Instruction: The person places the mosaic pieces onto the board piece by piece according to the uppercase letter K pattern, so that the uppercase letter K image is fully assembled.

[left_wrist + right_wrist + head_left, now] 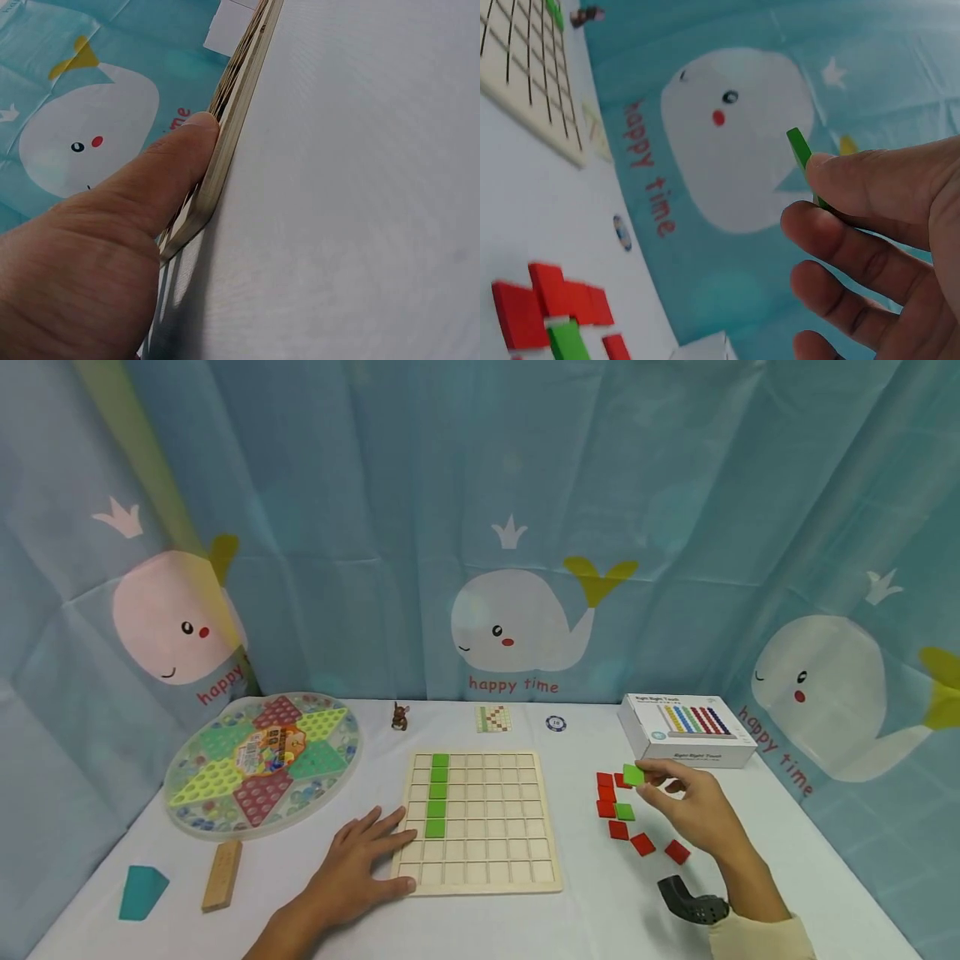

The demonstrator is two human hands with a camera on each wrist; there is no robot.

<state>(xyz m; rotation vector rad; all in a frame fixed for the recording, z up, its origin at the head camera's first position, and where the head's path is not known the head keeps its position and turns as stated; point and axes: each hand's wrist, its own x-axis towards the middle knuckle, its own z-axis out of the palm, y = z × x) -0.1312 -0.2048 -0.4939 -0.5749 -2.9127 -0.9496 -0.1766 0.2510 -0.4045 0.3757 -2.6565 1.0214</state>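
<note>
Right hand [693, 806] pinches a green tile [633, 774] in its grip above the red tiles [619, 814]; left hand [360, 860], fingers relaxed, rests flat against the board [517, 827] on the surface [600, 910].

The curtain [675, 485] behind the surface reads "happy time" in red under each whale. Print on the white box [686, 731] is too small to read.
</note>
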